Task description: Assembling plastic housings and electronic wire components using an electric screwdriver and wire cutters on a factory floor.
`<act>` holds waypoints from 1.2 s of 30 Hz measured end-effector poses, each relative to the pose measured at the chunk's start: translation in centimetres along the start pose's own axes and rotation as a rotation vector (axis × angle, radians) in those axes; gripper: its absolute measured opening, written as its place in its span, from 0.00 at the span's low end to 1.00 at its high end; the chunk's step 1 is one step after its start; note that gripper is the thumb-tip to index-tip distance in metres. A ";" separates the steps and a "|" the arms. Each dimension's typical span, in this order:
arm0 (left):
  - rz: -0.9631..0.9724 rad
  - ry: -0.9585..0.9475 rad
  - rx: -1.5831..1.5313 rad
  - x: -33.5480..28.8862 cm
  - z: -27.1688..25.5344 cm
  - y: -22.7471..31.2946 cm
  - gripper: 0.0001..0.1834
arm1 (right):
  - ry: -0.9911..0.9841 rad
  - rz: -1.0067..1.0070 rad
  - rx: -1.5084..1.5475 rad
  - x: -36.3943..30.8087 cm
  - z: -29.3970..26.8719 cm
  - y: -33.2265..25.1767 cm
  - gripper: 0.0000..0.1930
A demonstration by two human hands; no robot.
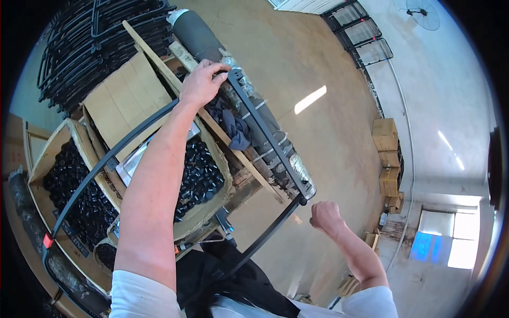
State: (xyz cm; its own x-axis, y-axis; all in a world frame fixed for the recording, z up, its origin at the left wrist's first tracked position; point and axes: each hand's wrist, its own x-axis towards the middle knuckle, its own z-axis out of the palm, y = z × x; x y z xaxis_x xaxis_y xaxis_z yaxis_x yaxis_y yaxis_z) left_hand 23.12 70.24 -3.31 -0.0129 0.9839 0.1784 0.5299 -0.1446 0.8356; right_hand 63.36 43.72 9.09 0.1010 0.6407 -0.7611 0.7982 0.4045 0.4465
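Observation:
A black metal tube frame (270, 135) stretches in front of me, its bars running toward my body and off to the left. My left hand (203, 84) is closed at the far corner, thumb and fingers on the frame's end. My right hand (325, 216) is curled into a fist just right of the near corner, apart from it; whatever the fingers may hold is hidden. Below my left forearm, small black plastic caps (199, 172) fill an open carton. More black plastic pieces (79, 185) fill a larger carton at left. A red piece (47, 241) sits on the frame's left bar.
Black metal frames (106, 45) are stacked at the far left. Beneath the frame lies a long grey wrapped roll (197, 37), beside wooden slats and dark cloth (236, 130). Cardboard boxes (385, 135) stand along the right wall. A blue-and-black tool (225, 222) is near my body.

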 end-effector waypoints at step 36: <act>0.125 0.316 0.487 2.7 -8.0 -5.2 0.53 | 0.357 0.171 0.507 1.1 1.3 -3.0 0.34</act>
State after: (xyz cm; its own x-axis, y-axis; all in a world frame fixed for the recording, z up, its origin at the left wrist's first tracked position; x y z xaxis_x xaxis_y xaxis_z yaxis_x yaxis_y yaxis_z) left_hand 13.58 72.84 -2.98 -0.1375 0.8725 0.4689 0.8709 -0.1191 0.4769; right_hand 61.84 42.37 6.34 0.1178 0.8819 -0.4564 0.9788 -0.0256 0.2031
